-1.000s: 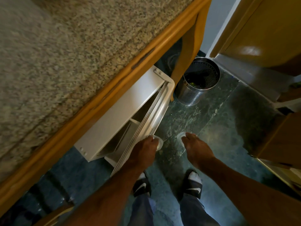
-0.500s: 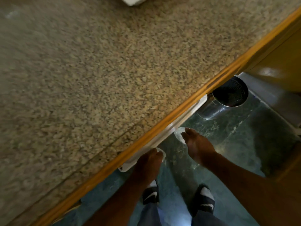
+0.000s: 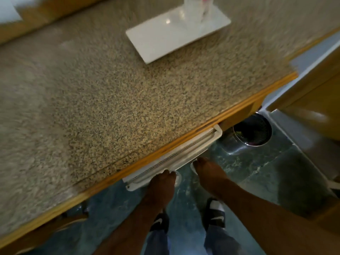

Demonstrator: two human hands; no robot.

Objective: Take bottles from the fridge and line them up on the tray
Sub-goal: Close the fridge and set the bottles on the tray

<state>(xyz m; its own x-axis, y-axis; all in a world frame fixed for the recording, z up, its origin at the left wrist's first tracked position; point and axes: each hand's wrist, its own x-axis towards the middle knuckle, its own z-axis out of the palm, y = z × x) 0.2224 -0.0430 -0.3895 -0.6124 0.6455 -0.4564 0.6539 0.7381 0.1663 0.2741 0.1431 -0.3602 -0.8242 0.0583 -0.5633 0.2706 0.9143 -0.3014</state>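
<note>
A white rectangular tray (image 3: 156, 39) lies on the speckled granite counter (image 3: 110, 107) at the back. Clear bottles (image 3: 195, 11) with a pink mark stand at its far right end, blurred and cut off by the frame. The white fridge door (image 3: 184, 155) under the counter's edge is almost closed. My left hand (image 3: 161, 186) is down at the door's near corner, fingers closed on a bottle of which only a pale top (image 3: 178, 178) shows. My right hand (image 3: 207, 175) hangs just to the right, closed on a second bottle with a pale top (image 3: 193, 166).
A steel mesh bin (image 3: 252, 131) stands on the dark green floor right of the fridge. A wooden cabinet (image 3: 312, 100) fills the right side. My feet in black sandals are below the hands. The counter has a wooden front edge.
The fridge door swung from wide open to nearly shut under the counter. The view rose, bringing the tray and its bottles into sight. Both hands kept their hold.
</note>
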